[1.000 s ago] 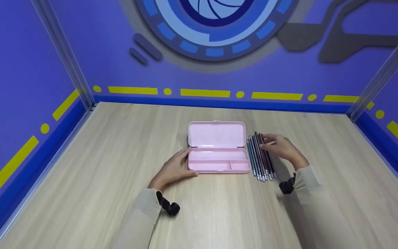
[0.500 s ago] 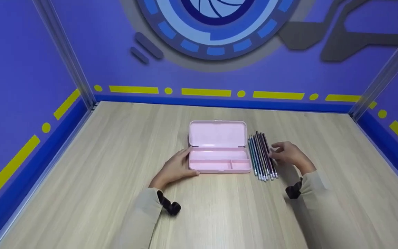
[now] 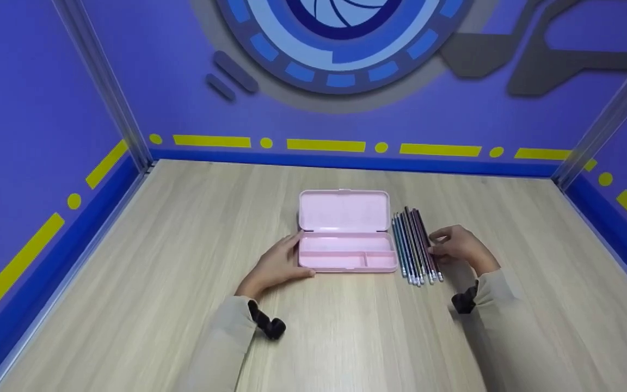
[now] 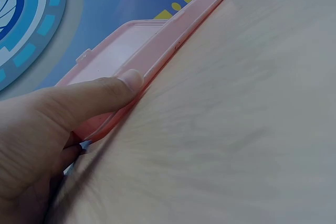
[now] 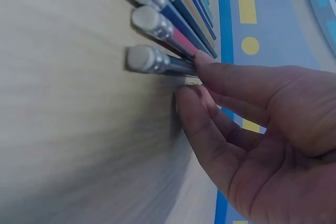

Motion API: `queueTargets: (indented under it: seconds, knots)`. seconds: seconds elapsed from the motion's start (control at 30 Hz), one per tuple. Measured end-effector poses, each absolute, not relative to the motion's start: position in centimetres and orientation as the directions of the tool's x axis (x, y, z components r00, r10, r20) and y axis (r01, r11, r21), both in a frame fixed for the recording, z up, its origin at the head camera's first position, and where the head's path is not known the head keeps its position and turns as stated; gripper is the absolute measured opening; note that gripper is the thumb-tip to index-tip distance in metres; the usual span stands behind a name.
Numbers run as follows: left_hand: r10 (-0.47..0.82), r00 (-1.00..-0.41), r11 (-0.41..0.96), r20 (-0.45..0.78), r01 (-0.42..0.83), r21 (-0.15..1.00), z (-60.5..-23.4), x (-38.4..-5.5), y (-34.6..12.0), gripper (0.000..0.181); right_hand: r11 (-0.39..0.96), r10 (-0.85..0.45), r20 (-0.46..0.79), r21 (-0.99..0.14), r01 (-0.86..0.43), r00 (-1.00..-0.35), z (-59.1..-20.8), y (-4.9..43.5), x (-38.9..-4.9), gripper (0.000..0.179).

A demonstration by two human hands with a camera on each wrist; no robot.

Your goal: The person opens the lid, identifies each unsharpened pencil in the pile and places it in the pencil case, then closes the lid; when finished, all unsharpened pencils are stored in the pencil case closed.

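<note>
An opened pink pencil case point(image 3: 343, 261) lies on the table, its lid point(image 3: 344, 211) tipped back and its compartments bare. My left hand point(image 3: 276, 265) grips the case's left end; in the left wrist view the thumb point(image 4: 113, 94) lies along the front wall, the fingers partly hidden behind the end. To the right of the case lies a row of pencils point(image 3: 412, 245), eraser ends toward me. With curled fingers my right hand point(image 3: 455, 246) pinches the outermost dark pencil point(image 5: 176, 65). In the right wrist view the thumb tip meets it just past the metal band, index fingertip close below.
The wood-grain table point(image 3: 346, 337) is bounded by blue panels point(image 3: 313, 125) with yellow marks at the back and both sides. A black strap device point(image 3: 271, 326) sits at the left cuff, another point(image 3: 463, 302) at the right cuff.
My right hand has moved from the pencils' upper part down and right to the outermost pencil. That pencil's eraser end now stands slightly apart from the row. The left hand and case have stayed put.
</note>
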State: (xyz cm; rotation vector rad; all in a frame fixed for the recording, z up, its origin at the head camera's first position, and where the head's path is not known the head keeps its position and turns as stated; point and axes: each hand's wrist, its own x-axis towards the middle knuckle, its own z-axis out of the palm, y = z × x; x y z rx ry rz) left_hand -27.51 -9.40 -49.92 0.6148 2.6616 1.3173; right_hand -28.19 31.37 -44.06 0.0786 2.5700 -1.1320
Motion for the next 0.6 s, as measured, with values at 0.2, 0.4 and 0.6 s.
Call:
queueTargets:
  seconds: [0.2, 0.4, 0.6]
  knots:
    - [0.401, -0.914, 0.541, 0.065, 0.293, 0.788, -49.94, -27.18, -9.36, 0.097, 0.671, -0.069, -0.336, -0.712, 0.205, -0.939, -44.28, 31.45, -27.77, 0.055]
    - [0.411, -0.909, 0.547, 0.068, 0.305, 0.779, -49.88, -27.21, -9.26, 0.098, 0.712, -0.033, -0.328, -0.670, 0.208, -0.944, -44.18, 31.19, -27.84, 0.056]
    - [0.406, -0.911, 0.554, 0.068, 0.305, 0.775, -49.68, -27.46, -9.39, 0.097, 0.735, -0.038, -0.315, -0.652, 0.187, -0.948, -44.04, 31.04, -28.12, 0.056]
